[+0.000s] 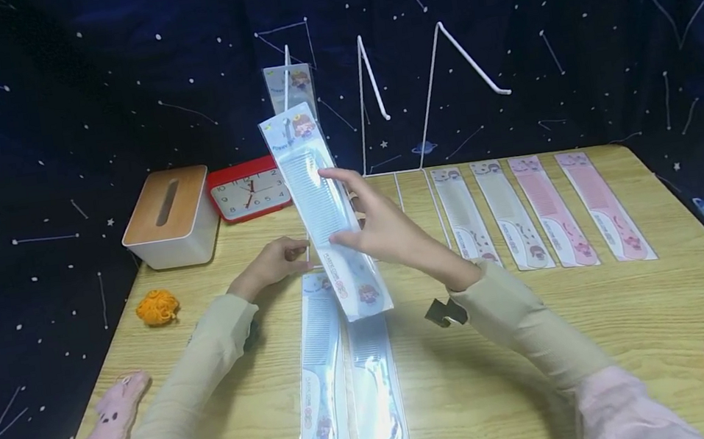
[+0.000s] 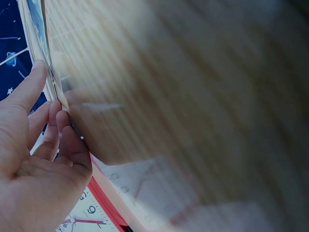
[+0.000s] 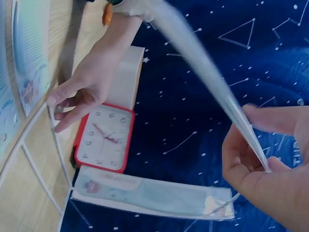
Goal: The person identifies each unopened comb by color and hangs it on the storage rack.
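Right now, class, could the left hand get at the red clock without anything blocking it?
Probably yes. The left hand rests on the table just in front of the red clock, holds nothing, and bare wood lies between them.

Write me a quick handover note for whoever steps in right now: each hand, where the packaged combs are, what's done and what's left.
Right hand: pinches a blue packaged comb, lifted and tilted over the table.
Left hand: fingers relaxed, holding no comb, touching the foot of the white wire rack.
Done: one blue comb already hangs on the rack's left hook.
Left: two blue combs lie flat near the front edge; four more, two pale and two pink, lie in a row on the right. The middle and right hooks look bare.
Nearby: red clock, tissue box.
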Demonstrator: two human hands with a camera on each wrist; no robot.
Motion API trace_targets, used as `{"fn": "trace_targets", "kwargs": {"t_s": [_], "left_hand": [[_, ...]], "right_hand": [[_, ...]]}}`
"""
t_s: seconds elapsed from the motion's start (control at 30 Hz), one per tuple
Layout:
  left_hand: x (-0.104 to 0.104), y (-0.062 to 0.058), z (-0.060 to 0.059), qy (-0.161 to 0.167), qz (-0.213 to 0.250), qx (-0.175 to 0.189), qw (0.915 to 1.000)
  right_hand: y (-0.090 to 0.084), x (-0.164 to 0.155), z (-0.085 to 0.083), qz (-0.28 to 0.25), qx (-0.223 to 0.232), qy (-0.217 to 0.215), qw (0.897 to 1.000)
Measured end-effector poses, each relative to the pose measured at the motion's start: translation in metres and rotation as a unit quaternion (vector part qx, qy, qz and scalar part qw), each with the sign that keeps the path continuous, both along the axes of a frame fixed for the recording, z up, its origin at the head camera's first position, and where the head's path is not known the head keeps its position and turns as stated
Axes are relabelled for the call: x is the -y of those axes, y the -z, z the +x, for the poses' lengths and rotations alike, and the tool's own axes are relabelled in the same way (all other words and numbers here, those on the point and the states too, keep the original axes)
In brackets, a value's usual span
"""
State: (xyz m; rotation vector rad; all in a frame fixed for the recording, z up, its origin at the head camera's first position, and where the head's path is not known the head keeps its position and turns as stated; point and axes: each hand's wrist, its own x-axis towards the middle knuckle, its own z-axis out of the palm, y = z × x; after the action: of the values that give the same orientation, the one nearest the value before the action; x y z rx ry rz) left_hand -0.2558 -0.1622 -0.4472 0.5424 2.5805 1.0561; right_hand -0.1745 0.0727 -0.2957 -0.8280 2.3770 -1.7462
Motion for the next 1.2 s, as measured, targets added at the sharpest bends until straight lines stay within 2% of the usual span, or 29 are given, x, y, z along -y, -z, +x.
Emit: {"fn": "trace_targets", "kwargs": {"t_s": [0.17, 0.33, 0.5, 0.63, 0.83, 1.0, 1.1, 1.2], "left_hand": [[-0.001, 0.000, 0.001, -0.002, 0.010, 0.001, 0.9999], [-0.001, 0.003, 0.001, -0.008, 0.005, 0.016, 0.9998], [-0.001, 0.000, 0.003, 0.002, -0.008, 0.007, 0.9999], [0.000, -0.001, 0.003, 0.004, -0.010, 0.006, 0.9999], [0.001, -0.001, 0.001, 0.006, -0.017, -0.001, 0.9998], [0.001, -0.001, 0.000, 0.002, -0.015, 0.012, 0.9998], [0.001, -0.001, 0.000, -0.001, -0.017, 0.015, 0.9997], [0.001, -0.001, 0.000, 0.000, -0.023, 0.013, 0.9997]], "right_hand": [[0.005, 0.004, -0.022, 0.004, 0.004, 0.012, 1.000], [0.011, 0.007, -0.049, 0.032, 0.003, 0.037, 0.999], [0.019, 0.012, -0.080, 0.013, 0.005, 0.064, 0.998], [0.022, 0.015, -0.096, 0.006, 0.015, 0.072, 0.997], [0.024, 0.017, -0.107, 0.021, 0.021, 0.071, 0.997], [0.032, 0.014, -0.111, 0.024, 0.030, 0.073, 0.997], [0.039, 0.012, -0.109, 0.019, 0.028, 0.086, 0.996], [0.043, 0.008, -0.100, 0.005, 0.019, 0.106, 0.994]]}}
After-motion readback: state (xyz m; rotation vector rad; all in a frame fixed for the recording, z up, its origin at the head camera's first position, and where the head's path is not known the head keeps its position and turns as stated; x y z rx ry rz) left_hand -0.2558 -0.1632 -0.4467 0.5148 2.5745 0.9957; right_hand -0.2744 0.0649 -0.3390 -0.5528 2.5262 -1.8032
